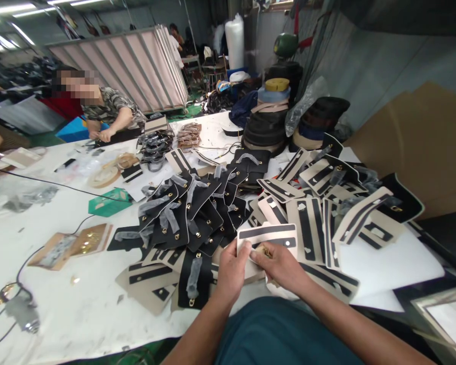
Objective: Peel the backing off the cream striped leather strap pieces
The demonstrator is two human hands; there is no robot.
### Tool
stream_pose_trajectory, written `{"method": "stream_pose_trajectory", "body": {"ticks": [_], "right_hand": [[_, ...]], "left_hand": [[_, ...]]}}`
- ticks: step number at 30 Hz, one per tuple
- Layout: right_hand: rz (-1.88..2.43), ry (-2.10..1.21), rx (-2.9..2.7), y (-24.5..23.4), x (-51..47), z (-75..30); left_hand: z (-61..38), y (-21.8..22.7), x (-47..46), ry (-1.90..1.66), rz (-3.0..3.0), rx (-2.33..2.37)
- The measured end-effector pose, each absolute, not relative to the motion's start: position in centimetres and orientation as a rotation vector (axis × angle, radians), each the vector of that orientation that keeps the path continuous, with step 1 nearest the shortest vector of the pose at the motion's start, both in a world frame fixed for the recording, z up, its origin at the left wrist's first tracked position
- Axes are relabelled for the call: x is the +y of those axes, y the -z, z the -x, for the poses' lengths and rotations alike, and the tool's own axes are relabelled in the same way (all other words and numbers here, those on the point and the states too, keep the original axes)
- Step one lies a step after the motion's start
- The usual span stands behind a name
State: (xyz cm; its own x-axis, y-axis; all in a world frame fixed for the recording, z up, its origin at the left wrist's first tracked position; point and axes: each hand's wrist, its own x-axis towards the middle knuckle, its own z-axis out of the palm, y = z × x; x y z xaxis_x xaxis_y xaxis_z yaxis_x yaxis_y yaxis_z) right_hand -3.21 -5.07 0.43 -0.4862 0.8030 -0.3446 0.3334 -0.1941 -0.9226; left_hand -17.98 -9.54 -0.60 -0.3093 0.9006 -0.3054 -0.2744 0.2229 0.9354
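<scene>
My left hand [231,271] grips the left edge of a beige flap piece with black stripes [268,236], thumb on top. My right hand [279,263] is closed on the same piece from the right, with fingertips pinched at a small gold fitting near its middle. Both hands hold the piece just above the near edge of the white table [79,309]. Directly beyond lies a heap of black flap pieces with gold clasps [192,213]. To the right spreads a pile of beige striped pieces [327,213].
A green box [108,203] and a tray of gold fittings [74,246] lie to the left. Stacked strap rolls [269,121] stand at the back. Cardboard sheets [414,137] lean at the right. Another person [106,111] works at the far left side. Cables cross the table's left.
</scene>
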Motion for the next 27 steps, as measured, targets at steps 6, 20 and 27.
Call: {"method": "stream_pose_trajectory", "body": {"ticks": [6, 20, 27], "right_hand": [[1.358, -1.515, -1.889, 0.0, -4.3, 3.8], [1.032, -1.700, -2.072, -2.2, -7.0, 2.9], [1.414, -1.848, -1.742, 3.1, -6.8, -2.3]], "left_hand": [[17.6, 0.6, -9.2, -1.311, -0.755, 1.536], [25.7, 13.3, -10.1, -1.001, -0.957, 1.921], [25.5, 11.1, -10.4, -0.916, -1.643, 2.205]]}}
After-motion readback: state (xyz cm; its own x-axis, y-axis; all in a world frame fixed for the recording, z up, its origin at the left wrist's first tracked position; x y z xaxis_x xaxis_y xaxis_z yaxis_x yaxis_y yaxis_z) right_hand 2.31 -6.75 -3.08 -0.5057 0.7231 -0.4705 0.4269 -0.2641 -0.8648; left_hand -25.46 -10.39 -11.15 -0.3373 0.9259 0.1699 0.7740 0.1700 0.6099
